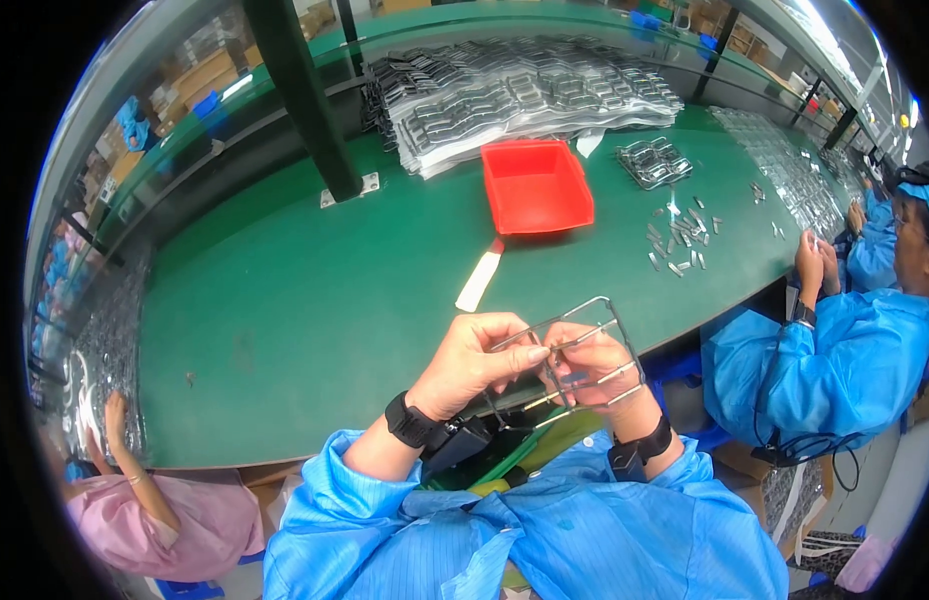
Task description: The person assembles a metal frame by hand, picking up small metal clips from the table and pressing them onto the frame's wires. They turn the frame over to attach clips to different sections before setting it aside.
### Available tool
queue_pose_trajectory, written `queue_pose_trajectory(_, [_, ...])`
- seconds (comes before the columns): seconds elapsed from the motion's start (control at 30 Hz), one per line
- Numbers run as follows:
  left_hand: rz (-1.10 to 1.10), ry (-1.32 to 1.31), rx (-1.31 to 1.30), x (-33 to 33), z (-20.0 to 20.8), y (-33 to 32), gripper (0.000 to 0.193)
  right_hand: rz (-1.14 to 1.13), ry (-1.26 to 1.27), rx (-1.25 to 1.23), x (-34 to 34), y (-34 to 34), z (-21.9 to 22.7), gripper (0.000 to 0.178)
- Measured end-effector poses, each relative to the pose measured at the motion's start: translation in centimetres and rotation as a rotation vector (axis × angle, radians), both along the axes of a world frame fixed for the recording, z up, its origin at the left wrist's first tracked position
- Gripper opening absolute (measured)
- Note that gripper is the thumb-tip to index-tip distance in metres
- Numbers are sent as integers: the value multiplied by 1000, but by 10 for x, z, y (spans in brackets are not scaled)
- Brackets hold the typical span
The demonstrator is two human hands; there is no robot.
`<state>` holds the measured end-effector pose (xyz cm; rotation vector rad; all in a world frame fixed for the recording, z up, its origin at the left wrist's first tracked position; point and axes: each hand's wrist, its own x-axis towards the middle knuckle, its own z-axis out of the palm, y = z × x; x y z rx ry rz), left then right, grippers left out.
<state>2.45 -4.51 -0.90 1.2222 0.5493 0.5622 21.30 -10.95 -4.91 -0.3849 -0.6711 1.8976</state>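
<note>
Close to my body, over the near edge of the green bench, both hands hold a thin dark wire-like rectangular frame (628,340) with crossbars. My left hand (475,360) pinches its left side between thumb and fingers. Behind and through the frame, my right hand (607,372) has its fingers closed at the same inner bar, close to the left fingertips. Whether a small part sits between the fingertips, I cannot make out. Farther off on the bench lie a red plastic bin (538,187) and a flat white strip with a red end (479,280).
Layered stacks of similar frames (525,100) fill the back of the green bench (285,300). Right of the bin lie a small frame pile (655,162) and scattered small metal pieces (685,236). A dark post (303,100) rises at back left. Co-workers sit at right (820,350) and left (170,525).
</note>
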Motion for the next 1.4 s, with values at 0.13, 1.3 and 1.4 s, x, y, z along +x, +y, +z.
queue_pose_trajectory(0.13, [-20,-32,-2,0,-2,2,18,-111,-44,-46,-19,-5,5,18])
queue_pose_trajectory(1.3, [153,24,-62,4,-1,-2,19,-1698,-1635,367,161,-10,2,8])
queue_pose_trajectory(1.4, [149,11,-59,8,-1,0,19,-1655,-1817,378,211,-3,-17,10])
